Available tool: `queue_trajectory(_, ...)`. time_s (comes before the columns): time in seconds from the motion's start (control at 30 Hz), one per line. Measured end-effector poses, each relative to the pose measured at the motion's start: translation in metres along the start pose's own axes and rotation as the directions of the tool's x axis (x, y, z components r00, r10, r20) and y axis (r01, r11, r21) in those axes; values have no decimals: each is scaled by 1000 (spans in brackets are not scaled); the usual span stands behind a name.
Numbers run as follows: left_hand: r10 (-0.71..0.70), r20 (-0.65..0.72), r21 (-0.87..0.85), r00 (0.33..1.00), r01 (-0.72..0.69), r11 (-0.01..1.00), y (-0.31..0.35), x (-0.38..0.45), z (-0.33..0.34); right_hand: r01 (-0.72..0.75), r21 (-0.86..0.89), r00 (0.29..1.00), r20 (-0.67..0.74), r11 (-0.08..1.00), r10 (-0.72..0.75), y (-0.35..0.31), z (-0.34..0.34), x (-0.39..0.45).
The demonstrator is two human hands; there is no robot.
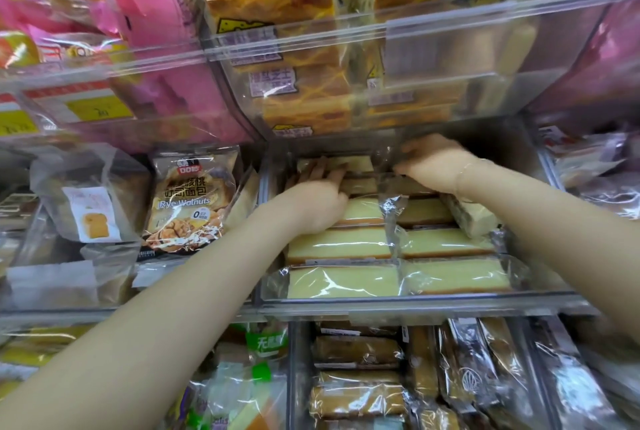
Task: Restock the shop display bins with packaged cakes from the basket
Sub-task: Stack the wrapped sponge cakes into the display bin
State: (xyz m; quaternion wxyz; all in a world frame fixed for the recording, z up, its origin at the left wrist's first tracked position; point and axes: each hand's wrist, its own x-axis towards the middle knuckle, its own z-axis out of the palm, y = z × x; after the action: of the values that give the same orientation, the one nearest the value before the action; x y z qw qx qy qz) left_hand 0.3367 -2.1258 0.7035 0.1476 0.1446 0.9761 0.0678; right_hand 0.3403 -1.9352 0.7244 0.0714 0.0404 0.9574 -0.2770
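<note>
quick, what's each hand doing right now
Left hand: open, fingers straight, pressing on the wrapped cakes in the clear bin.
Right hand: cannot tell; fingers hidden at the bin's back.

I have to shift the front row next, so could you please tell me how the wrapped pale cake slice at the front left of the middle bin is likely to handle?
The cake slice looks like soft sponge, so probably light and squashable. Its glossy clear wrapper may be slippery and crinkle. Lying flat, it seems unlikely to roll.
</note>
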Motion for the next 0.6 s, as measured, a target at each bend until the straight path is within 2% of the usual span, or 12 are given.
queue_trajectory(0.03,1,-24,15,1000,0,1000,0,-1,2,10,-159,993,-118,987,-29,9,-8,-6)
queue_trajectory(0.1,27,-137,53,990,-20,998,4,-6,8,-36,-484,924,-348,875,-155,27,-17,-19)
queue_trajectory(0.13,69,-202,52,977,-60,997,7,-8,12,-57,-557,896,-395,829,-204,32,-18,-25)
queue_trajectory(0.17,131,-246,44,960,-124,991,12,-11,15,-65,-577,899,-388,814,-203,35,-17,-30)
queue_trajectory(0.27,313,-200,43,928,-311,950,29,-14,22,-70,-551,978,-203,832,-53,35,-2,-34)
queue_trajectory(0.37,297,-74,55,952,-294,954,31,-15,25,-58,-561,992,-126,826,-16,34,9,-34)
queue_trajectory(0.43,267,-46,37,962,-266,963,30,-19,24,-45,-465,995,-97,884,0,34,2,-36)
queue_trajectory(0.5,262,-100,-42,960,-267,963,32,-27,20,-4,-274,1000,-30,962,-5,33,-17,-40)
queue_trajectory(0.6,216,-300,-248,929,-295,923,40,-41,8,98,-17,992,86,995,-96,32,-53,-58)
